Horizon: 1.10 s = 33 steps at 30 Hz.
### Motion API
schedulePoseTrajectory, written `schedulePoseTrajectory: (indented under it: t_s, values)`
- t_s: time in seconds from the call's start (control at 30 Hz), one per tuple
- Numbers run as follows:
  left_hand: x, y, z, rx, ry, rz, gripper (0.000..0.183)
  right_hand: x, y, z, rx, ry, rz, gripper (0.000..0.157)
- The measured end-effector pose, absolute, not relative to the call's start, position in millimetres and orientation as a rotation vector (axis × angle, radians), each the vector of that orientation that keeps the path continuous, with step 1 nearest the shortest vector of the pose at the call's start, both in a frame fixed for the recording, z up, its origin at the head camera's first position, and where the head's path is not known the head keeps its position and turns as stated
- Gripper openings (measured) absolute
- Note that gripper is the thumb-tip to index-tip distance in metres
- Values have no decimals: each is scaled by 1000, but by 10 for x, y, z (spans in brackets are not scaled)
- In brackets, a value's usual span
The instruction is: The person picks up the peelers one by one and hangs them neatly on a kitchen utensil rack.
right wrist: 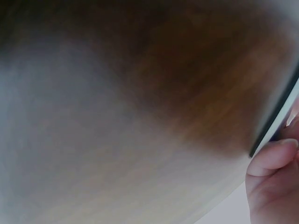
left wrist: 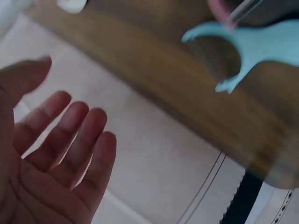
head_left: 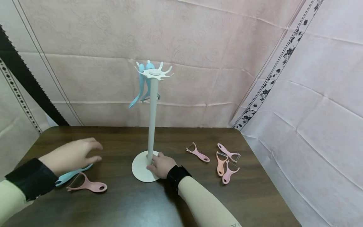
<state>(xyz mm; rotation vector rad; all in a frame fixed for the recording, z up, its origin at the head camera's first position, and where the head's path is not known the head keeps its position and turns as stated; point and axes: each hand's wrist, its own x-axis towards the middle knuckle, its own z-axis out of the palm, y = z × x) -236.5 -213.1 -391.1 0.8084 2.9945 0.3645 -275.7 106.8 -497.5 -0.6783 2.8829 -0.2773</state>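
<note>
A white rack with a round base (head_left: 141,170), an upright pole (head_left: 153,116) and a ring of hooks (head_left: 155,73) stands on the table. My right hand (head_left: 163,166) grips it low down, where pole meets base; the right wrist view shows the thumb (right wrist: 275,158) against the base's edge. Two blue peelers (head_left: 141,85) hang from hooks on the rack's left. My left hand (head_left: 76,154) is in the air with fingers loosely bent and holds nothing. Beneath it lies a blue peeler (left wrist: 254,49), partly hidden in the head view, beside a pink peeler (head_left: 92,186).
Right of the rack, a pink peeler (head_left: 199,154) lies alone. Farther right, an orange peeler (head_left: 220,167) and two pink peelers (head_left: 227,177) lie close together. The brown table (head_left: 119,205) ends at a pale cloth backdrop (head_left: 187,94).
</note>
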Motion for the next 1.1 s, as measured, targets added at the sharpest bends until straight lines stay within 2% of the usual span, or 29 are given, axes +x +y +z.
schedulePoseTrajectory:
  t_s: [0.27,0.43,0.67,1.1]
  values:
    - [-2095,-2158,-4216,819,2812,296,34,-2746,1064,-4954,-685,2856,-301,50]
    - [-2035,-2180,-4407,980,2834,168,35,-2763,1078,-4963,-673,2850,-298,51]
    - [-2011,-2222,-4559,1024,2894,45,40,-2788,1084,-4983,-691,2864,-302,51]
    - [-2023,-2253,-4673,1094,2908,19,35,-2791,1076,-4998,-676,2870,-306,50]
